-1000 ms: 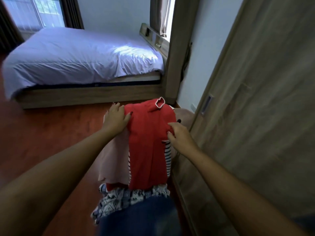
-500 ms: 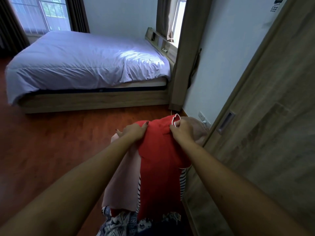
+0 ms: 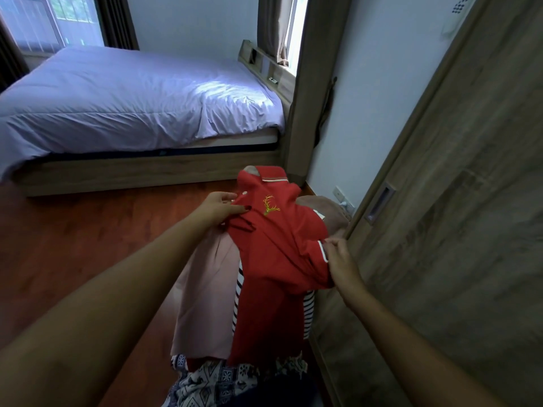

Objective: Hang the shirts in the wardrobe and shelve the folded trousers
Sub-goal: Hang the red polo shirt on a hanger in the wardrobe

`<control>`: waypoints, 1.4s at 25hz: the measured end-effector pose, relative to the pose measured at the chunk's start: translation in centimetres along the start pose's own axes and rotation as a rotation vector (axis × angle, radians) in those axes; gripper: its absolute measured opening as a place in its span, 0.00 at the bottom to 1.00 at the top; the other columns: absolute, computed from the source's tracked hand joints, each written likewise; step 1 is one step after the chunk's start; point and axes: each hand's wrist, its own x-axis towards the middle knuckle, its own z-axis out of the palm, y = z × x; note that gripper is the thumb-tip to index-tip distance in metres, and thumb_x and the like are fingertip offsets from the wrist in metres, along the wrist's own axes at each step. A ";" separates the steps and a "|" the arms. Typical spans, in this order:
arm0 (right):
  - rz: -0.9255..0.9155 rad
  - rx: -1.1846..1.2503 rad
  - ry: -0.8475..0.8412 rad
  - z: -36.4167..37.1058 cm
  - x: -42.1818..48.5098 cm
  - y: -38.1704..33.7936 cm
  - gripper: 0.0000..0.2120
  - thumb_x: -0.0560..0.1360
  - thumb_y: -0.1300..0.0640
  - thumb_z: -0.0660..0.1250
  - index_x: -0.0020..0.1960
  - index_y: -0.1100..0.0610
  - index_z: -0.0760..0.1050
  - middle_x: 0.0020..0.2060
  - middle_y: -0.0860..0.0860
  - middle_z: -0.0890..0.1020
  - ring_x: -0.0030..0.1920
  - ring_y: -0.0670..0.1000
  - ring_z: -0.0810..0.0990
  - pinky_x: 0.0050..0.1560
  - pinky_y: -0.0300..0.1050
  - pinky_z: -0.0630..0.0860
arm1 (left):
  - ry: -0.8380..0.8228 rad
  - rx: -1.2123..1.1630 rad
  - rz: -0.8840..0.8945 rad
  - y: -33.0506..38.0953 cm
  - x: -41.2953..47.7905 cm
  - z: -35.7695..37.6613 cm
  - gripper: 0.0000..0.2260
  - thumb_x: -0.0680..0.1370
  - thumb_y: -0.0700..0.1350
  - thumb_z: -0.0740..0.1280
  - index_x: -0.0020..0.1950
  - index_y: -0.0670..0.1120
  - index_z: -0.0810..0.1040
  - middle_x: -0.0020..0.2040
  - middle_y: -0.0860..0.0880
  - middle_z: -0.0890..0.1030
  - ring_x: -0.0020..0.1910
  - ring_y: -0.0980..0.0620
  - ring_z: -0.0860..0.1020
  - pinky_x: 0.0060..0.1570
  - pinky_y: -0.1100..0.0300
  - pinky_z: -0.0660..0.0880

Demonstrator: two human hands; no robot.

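Note:
A red polo shirt [image 3: 276, 259] with a yellow antler logo and a white-trimmed collar is lifted off a pile of clothes. My left hand [image 3: 219, 208] grips its left shoulder and my right hand [image 3: 342, 259] pinches its white-edged right sleeve. Under it lie a pink garment [image 3: 202, 295], a striped one [image 3: 238, 292] and a patterned blue-and-white cloth [image 3: 217, 383]. The wardrobe's wooden sliding door [image 3: 446, 230] stands closed at my right, with a recessed handle [image 3: 380, 202]. What the pile rests on is hidden.
A bed with a lilac cover [image 3: 132, 104] on a wooden frame stands ahead to the left. A wooden post [image 3: 305, 113] and a white wall with a socket [image 3: 340, 195] are behind the pile. Red-brown wooden floor [image 3: 73, 245] spreads to the left.
The red shirt has been lifted and spread so its front logo and collar show. My right hand slid from the collar down to the sleeve. The view has tilted upward.

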 end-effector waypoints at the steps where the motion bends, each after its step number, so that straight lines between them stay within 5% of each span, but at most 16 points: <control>1: -0.016 -0.051 -0.026 0.1 0.2 -0.3 0.06 0.78 0.53 0.60 0.50 0.55 0.72 0.44 0.50 0.78 0.43 0.46 0.75 0.37 0.34 0.68 | -0.041 -0.032 0.029 0.3 -0.6 0.0 0.23 0.72 0.35 0.72 0.67 0.41 0.74 0.61 0.38 0.79 0.58 0.40 0.79 0.60 0.47 0.76; 5: -0.104 -0.049 0.017 1.2 2.3 -3.9 0.15 0.74 0.49 0.66 0.54 0.58 0.74 0.43 0.50 0.79 0.42 0.47 0.77 0.41 0.39 0.74 | -0.183 -0.071 0.125 0.8 -2.1 0.0 0.22 0.71 0.28 0.66 0.63 0.44 0.77 0.56 0.38 0.80 0.49 0.45 0.80 0.51 0.56 0.79; 8: 0.075 0.011 -0.046 2.6 3.8 -5.5 0.34 0.63 0.39 0.71 0.62 0.57 0.72 0.50 0.53 0.81 0.48 0.52 0.80 0.49 0.50 0.79 | -0.255 -0.160 0.148 1.6 -3.1 0.5 0.21 0.72 0.26 0.63 0.61 0.44 0.76 0.51 0.41 0.80 0.46 0.49 0.79 0.44 0.62 0.80; 13: 0.271 0.403 -0.205 2.3 3.0 -6.8 0.09 0.73 0.55 0.70 0.50 0.58 0.80 0.44 0.55 0.85 0.43 0.52 0.83 0.41 0.42 0.79 | -0.443 -0.319 0.158 3.2 -5.5 0.9 0.20 0.71 0.24 0.60 0.54 0.44 0.78 0.45 0.44 0.82 0.43 0.52 0.82 0.45 0.61 0.81; 17: 0.237 0.810 -0.311 -0.1 1.1 -8.1 0.12 0.77 0.54 0.64 0.54 0.61 0.79 0.42 0.56 0.86 0.40 0.52 0.85 0.44 0.46 0.83 | -0.638 -0.286 0.226 5.8 -8.5 3.8 0.24 0.65 0.25 0.62 0.60 0.38 0.73 0.47 0.41 0.79 0.45 0.50 0.81 0.49 0.60 0.80; 21: 0.056 0.895 -0.141 -6.7 -2.3 -8.5 0.12 0.72 0.63 0.66 0.55 0.65 0.77 0.37 0.56 0.84 0.35 0.51 0.83 0.42 0.44 0.82 | -0.894 -0.310 0.252 9.0 -13.0 8.6 0.16 0.67 0.26 0.64 0.51 0.40 0.75 0.46 0.45 0.80 0.42 0.55 0.81 0.44 0.64 0.79; 25: -0.110 0.994 -0.048 -17.9 -8.7 -8.4 0.41 0.56 0.52 0.79 0.65 0.65 0.73 0.56 0.61 0.81 0.58 0.58 0.80 0.63 0.54 0.75 | -1.184 -0.248 0.174 11.2 -17.7 14.4 0.14 0.71 0.45 0.73 0.53 0.41 0.79 0.53 0.42 0.82 0.55 0.45 0.81 0.57 0.55 0.78; 28: -0.203 1.032 0.038 -26.3 -15.7 -9.0 0.43 0.52 0.51 0.81 0.63 0.63 0.74 0.57 0.60 0.80 0.59 0.58 0.79 0.62 0.55 0.75 | -1.088 0.012 0.369 13.1 -22.5 21.8 0.12 0.70 0.50 0.73 0.48 0.46 0.79 0.47 0.46 0.84 0.52 0.47 0.83 0.52 0.56 0.79; 32: -0.396 0.908 0.246 -35.4 -25.5 -9.8 0.09 0.73 0.62 0.64 0.53 0.59 0.77 0.40 0.54 0.85 0.41 0.51 0.84 0.49 0.47 0.81 | -0.667 0.057 0.915 14.7 -31.0 33.3 0.20 0.63 0.54 0.74 0.48 0.50 0.70 0.52 0.53 0.76 0.51 0.61 0.76 0.50 0.63 0.77; 35: -0.470 0.817 0.371 -41.5 -32.5 -8.9 0.11 0.76 0.65 0.60 0.53 0.55 0.76 0.36 0.50 0.85 0.36 0.47 0.83 0.40 0.40 0.81 | -0.673 0.067 1.057 15.3 -36.1 40.2 0.19 0.65 0.54 0.73 0.46 0.52 0.65 0.49 0.54 0.74 0.45 0.59 0.75 0.45 0.60 0.74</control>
